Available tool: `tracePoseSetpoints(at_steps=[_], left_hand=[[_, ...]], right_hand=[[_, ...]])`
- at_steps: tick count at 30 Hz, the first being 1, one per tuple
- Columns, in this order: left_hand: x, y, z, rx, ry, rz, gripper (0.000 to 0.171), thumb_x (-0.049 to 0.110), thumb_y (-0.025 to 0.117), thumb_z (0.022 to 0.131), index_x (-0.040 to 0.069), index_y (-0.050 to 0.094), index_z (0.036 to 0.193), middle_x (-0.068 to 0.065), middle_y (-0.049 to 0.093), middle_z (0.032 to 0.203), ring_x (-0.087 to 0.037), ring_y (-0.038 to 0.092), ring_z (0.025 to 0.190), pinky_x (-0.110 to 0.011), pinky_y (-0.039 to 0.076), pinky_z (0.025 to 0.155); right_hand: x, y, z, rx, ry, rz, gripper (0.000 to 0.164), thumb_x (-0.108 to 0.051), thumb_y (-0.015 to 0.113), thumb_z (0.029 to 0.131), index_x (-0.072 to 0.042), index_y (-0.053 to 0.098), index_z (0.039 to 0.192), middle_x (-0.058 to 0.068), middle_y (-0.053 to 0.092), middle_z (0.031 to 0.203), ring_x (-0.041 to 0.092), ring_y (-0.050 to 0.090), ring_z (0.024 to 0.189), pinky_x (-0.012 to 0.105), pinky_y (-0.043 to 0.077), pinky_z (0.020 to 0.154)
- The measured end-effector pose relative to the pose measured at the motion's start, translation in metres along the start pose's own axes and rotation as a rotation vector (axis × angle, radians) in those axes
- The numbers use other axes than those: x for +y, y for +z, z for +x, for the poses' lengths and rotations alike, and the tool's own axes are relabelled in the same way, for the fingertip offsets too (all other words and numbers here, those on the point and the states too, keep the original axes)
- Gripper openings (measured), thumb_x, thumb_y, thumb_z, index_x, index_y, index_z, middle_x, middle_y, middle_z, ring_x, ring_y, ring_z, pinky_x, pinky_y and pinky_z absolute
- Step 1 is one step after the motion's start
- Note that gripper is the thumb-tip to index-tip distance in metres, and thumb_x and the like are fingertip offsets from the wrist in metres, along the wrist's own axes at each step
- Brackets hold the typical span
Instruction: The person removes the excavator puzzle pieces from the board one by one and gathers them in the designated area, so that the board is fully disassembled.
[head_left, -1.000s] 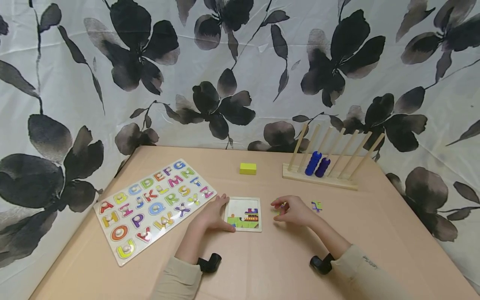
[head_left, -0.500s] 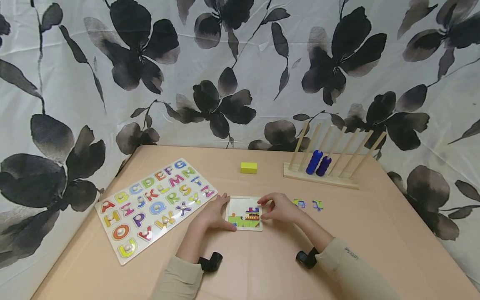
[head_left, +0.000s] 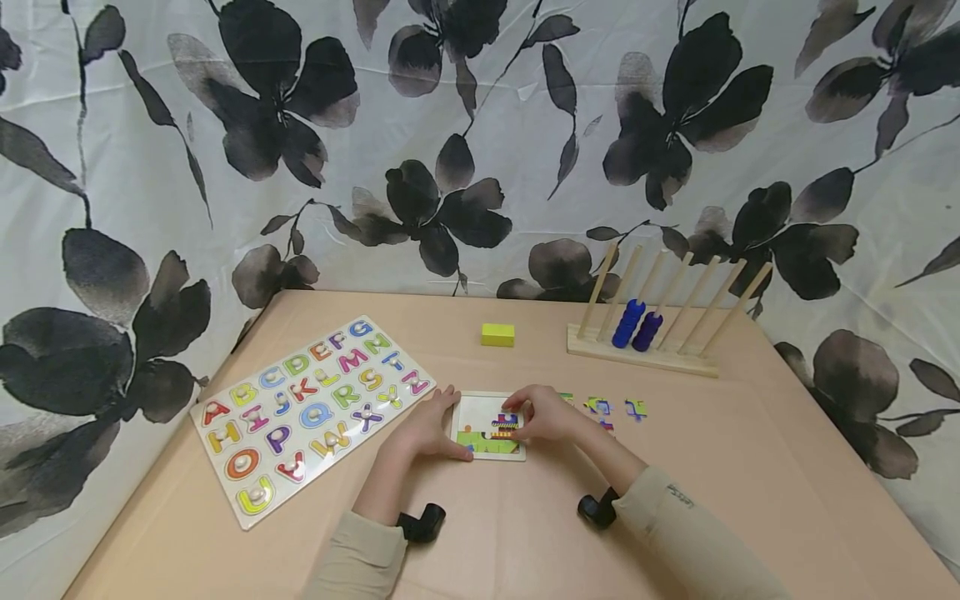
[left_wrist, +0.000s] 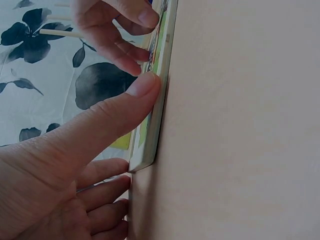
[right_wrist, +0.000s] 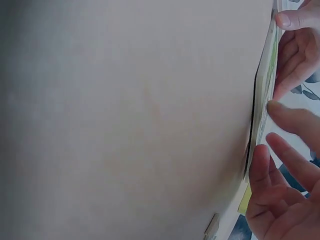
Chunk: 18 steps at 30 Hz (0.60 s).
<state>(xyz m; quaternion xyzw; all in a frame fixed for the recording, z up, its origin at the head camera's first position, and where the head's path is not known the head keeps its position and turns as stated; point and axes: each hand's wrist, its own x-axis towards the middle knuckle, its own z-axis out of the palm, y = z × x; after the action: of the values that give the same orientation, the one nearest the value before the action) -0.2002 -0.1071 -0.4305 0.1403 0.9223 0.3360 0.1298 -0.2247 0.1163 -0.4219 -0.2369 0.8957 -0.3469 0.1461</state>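
A square jigsaw tray (head_left: 468,408) with a pale frame lies mid-table, with green and red-purple puzzle pieces in its lower part. My left hand (head_left: 424,427) holds its left side, thumb along the near rim and fingers at the far-left corner. In the left wrist view that thumb (left_wrist: 142,87) presses the rim. Over the tray's right side is my right hand (head_left: 547,414), thumb and forefinger bent as if pinching a small puzzle piece against the picture; the piece is almost wholly hidden. Several loose jigsaw pieces (head_left: 636,409) lie right of the tray, some partly behind the right hand.
An alphabet board (head_left: 300,417) with knobbed letters lies to the left. Behind the tray sits a yellow block (head_left: 497,335). A wooden peg rack (head_left: 641,358) with blue beads on two pegs stands at the back right. Floral cloth (head_left: 495,125) hangs behind the table.
My right hand has moved left from the loose pieces onto the tray's right side, uncovering several pieces behind it. My left hand stays on the tray.
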Motion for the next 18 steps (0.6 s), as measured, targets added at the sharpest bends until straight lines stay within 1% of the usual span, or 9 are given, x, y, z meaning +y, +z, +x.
tracePoseSetpoints(at_steps=[5,11,17,18], left_hand=[[-0.0001,0.0001,-0.0007,-0.003,-0.001,0.008,0.098,0.029,0.086,0.059,-0.002,0.036,0.138,-0.018,0.026,0.146,-0.036,0.017,0.135,-0.046,0.02,0.109],[-0.0003,0.0,-0.0006,0.0,0.002,0.011,0.099,0.029,0.086,0.059,-0.002,0.036,0.138,-0.019,0.026,0.146,-0.036,0.017,0.135,-0.046,0.02,0.109],[0.0012,0.001,-0.0002,-0.009,-0.018,-0.014,0.1,0.029,0.086,0.058,0.0,0.035,0.139,-0.016,0.025,0.147,-0.034,0.016,0.136,-0.045,0.02,0.109],[0.0014,0.0008,-0.0001,-0.008,-0.012,-0.011,0.1,0.029,0.087,0.058,0.0,0.035,0.139,-0.017,0.026,0.147,-0.035,0.017,0.136,-0.046,0.02,0.109]], right_hand=[[-0.003,-0.0001,0.0007,-0.023,-0.004,-0.039,0.037,-0.003,0.076,0.071,0.002,0.065,0.106,0.007,0.059,0.088,0.012,0.046,0.059,0.018,0.035,0.048],[-0.0052,-0.0002,0.0052,-0.058,0.022,-0.077,0.035,-0.006,0.076,0.073,-0.002,0.067,0.106,0.004,0.058,0.084,0.014,0.045,0.065,0.02,0.035,0.055],[-0.0048,-0.0013,0.0062,-0.061,0.052,-0.073,0.035,-0.006,0.077,0.071,-0.004,0.069,0.105,0.002,0.059,0.086,0.014,0.046,0.068,0.023,0.038,0.058],[-0.0051,-0.0019,0.0061,-0.06,0.052,-0.076,0.035,-0.005,0.077,0.071,-0.004,0.069,0.104,0.002,0.059,0.086,0.014,0.046,0.068,0.022,0.038,0.058]])
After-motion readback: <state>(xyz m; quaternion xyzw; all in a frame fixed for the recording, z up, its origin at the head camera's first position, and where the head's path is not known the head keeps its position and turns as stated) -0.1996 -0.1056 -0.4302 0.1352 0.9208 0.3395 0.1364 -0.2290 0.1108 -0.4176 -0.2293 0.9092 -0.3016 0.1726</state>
